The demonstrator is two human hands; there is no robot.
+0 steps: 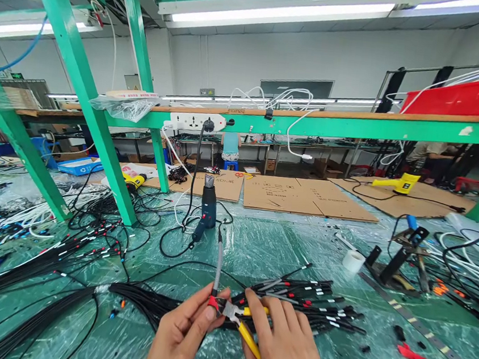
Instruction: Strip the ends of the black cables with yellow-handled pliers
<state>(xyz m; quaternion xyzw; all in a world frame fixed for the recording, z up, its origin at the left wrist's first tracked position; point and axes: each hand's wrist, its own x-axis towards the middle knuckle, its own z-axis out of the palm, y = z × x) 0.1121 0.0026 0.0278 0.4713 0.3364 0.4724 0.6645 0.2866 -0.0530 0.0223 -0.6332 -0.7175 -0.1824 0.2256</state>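
Standing here, I see the left hand (183,332) pinching the near end of a cable (219,263) between thumb and fingertips, right by a red piece (212,302); the cable rises from that grip, its grey stretch pointing to the far side. The right hand (286,344) is closed around the yellow handles of a pair of cutters (234,312), whose metal head sits just beside the left fingertips. Those fingers cover the spot, so I can't tell whether the blades touch the red piece. The right hand hides the tail of the handles, and both wrists are cut off at the near edge.

Beyond the hands runs a thick bundle of black cables (137,296); its middle is hidden, and loose ends fan out to the right.

On the far right shelf sits a red bin (466,96), cut off on its right side; white wire trails by its left end, and its depths are out of sight. Far left, a shallow blue tray (80,168) lies beside a green post (68,36), its contents too small to make out. The shelf hides the head of a person (231,143) at a far bench.
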